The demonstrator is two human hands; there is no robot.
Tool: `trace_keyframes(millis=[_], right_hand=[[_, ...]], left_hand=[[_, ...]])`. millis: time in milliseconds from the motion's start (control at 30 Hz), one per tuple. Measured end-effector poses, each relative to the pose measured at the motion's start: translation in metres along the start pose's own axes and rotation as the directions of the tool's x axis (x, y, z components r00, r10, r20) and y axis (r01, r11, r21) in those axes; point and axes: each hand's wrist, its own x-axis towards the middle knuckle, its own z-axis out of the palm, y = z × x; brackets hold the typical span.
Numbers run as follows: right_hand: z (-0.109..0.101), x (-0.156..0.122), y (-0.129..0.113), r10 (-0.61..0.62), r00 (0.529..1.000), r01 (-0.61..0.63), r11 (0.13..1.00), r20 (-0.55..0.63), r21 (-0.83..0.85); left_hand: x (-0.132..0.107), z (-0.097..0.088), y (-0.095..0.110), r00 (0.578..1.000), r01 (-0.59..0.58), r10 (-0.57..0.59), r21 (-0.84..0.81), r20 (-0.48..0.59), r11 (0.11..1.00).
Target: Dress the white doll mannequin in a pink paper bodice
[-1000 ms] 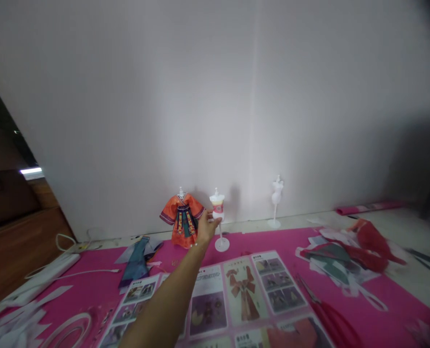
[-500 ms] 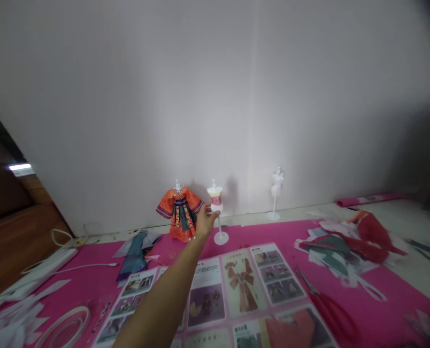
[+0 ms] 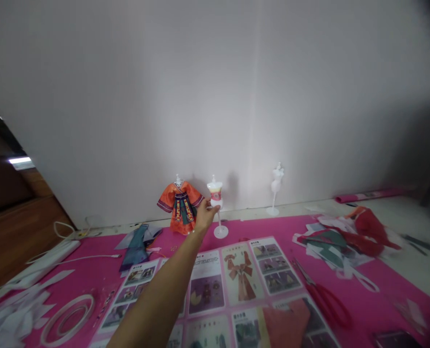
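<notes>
My left hand (image 3: 206,216) reaches forward from the lower left, its thumb and fingers closed on the hip of a small white dress form (image 3: 220,232). The form stands upright on a round base, with a pale yellow and pink-red patterned band wrapped round its chest. Just left of it, partly behind my hand, a second small form wears an orange robe (image 3: 179,195) with a dark green and patterned skirt front. A bare white dress form (image 3: 277,181) stands farther right by the wall. My right hand is out of view.
A printed instruction sheet (image 3: 244,275) lies on the pink mat (image 3: 92,275). Red-handled scissors (image 3: 323,295) and fabric scraps (image 3: 331,246) lie right; blue-teal fabric (image 3: 135,249), a tape roll (image 3: 68,319), white scraps (image 3: 15,314) and a power strip (image 3: 51,261) lie left.
My left hand keeps its grip on the dress form, which stays in place. The view has tilted slightly down, and a dark object shows at the lower right edge.
</notes>
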Motion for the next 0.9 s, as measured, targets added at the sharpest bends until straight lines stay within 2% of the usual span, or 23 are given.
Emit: trace_keyframes(millis=[167, 400, 467, 600, 700, 767, 833, 900], right_hand=[[0.000, 0.001, 0.005, -0.017, 0.998, 0.016, 1.000, 0.060, 0.009], [-0.006, 0.004, 0.013, -0.022, 0.997, 0.022, 1.000, 0.067, 0.005], [0.000, 0.005, 0.020, -0.011, 0.997, 0.013, 1.000, 0.076, -0.026], [0.024, 0.005, 0.036, -0.046, 0.995, 0.057, 0.990, 0.091, -0.128], [0.037, -0.007, 0.043, -0.080, 0.991, 0.098, 0.978, 0.103, -0.182], [0.036, -0.025, 0.046, -0.098, 0.990, 0.117, 0.973, 0.104, -0.201], [0.029, -0.050, 0.051, -0.115, 0.988, 0.136, 0.965, 0.105, -0.223], [0.021, -0.078, 0.057, -0.126, 0.986, 0.150, 0.955, 0.108, -0.255]], left_hand=[[-0.001, 0.002, 0.002, 1.000, 0.017, -0.017, -0.008, -0.003, 1.000], [-0.001, 0.006, 0.001, 0.999, 0.052, -0.052, -0.015, 0.003, 0.999], [-0.003, 0.005, 0.001, 0.998, 0.059, -0.059, -0.012, -0.010, 0.998], [-0.016, -0.003, 0.006, 0.994, 0.049, -0.046, 0.023, -0.095, 0.999], [-0.042, -0.014, 0.025, 0.980, -0.006, 0.024, 0.086, -0.200, 0.996], [-0.073, -0.023, 0.050, 0.963, -0.072, 0.100, 0.118, -0.249, 0.990], [-0.117, -0.034, 0.085, 0.957, -0.163, 0.185, 0.114, -0.225, 0.980], [-0.172, -0.053, 0.123, 0.945, -0.253, 0.267, 0.094, -0.190, 0.963]])
